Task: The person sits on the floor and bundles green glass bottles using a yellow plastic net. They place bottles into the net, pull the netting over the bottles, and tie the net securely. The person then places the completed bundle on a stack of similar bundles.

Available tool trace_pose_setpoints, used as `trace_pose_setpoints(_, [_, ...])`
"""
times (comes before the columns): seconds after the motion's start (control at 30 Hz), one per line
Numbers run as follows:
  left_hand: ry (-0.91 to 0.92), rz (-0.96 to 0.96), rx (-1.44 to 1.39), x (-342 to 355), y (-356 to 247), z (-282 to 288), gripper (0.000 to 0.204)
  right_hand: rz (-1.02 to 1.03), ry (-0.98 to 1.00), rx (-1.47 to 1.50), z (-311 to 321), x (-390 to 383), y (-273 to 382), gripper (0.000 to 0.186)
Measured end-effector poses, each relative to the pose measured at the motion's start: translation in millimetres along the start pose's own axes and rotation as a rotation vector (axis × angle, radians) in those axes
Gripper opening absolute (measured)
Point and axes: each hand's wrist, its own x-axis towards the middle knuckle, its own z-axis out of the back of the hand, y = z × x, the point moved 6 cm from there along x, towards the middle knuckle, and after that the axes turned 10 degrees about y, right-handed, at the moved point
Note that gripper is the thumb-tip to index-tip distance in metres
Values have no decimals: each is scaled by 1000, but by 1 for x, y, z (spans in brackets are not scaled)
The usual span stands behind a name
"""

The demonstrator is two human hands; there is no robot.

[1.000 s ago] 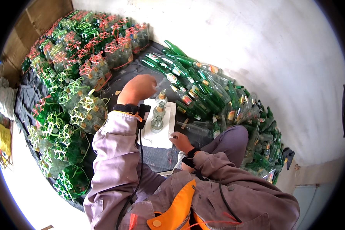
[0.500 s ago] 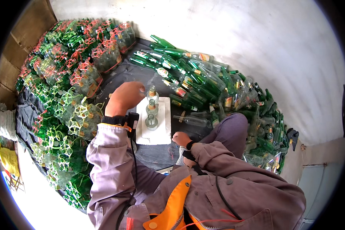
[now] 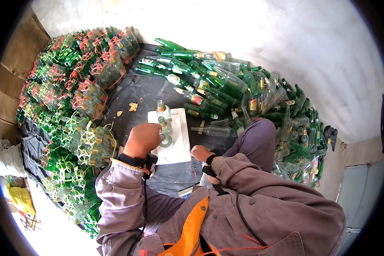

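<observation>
Three clear glass bottles, a far one (image 3: 163, 110), a middle one (image 3: 165, 125) and a near one (image 3: 166, 141), stand upright in a row on a white board (image 3: 178, 155). My left hand (image 3: 142, 139) is against the left side of the middle and near bottles, its back toward me. Its fingers are curled and mostly hidden, so what they hold cannot be made out. Beside the board's right edge rests my right hand (image 3: 200, 153), fingers curled in; anything inside it is hidden.
Bundles of bottles (image 3: 91, 98) tied with red and yellow-green cord crowd the left. A heap of loose green and clear bottles (image 3: 226, 85) lies from the far middle to the right, against a white wall (image 3: 286, 34). Brown scraps (image 3: 133, 106) lie on the dark ground sheet (image 3: 132, 87).
My left hand has come from beyond the far bottle back toward me, to the near end of the row. My right hand stays by the board. The view has shifted slightly.
</observation>
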Motion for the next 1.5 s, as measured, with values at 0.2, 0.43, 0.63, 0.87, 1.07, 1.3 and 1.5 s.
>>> trace_pose_setpoints(0.2, [71, -30, 18, 11, -7, -21, 34, -69, -19, 61, 5, -3, 2, 21])
trace_pose_setpoints(0.43, [56, -66, 75, 33, -1, -52, 26, 52, -18, 9, 10, -4, 6, 21])
trace_pose_setpoints(0.63, [38, -86, 38, 36, -1, -60, 27, -59, -51, 89, 8, 5, -14, 21])
trace_pose_setpoints(0.87, [-1, -103, -31, 29, -1, -58, 26, -81, -49, -6, -3, 33, -44, 21])
trace_pose_setpoints(1.07, [-27, -101, -103, 24, -9, -50, 27, -207, -177, 251, 9, 43, -73, 11])
trace_pose_setpoints(1.3, [-2, 13, 10, 1, -25, -9, 36, -491, -245, 810, 23, 44, -81, 18])
trace_pose_setpoints(1.5, [-260, -277, -115, -34, -34, 1, 20, -72, -459, -62, 55, 76, -58, 32])
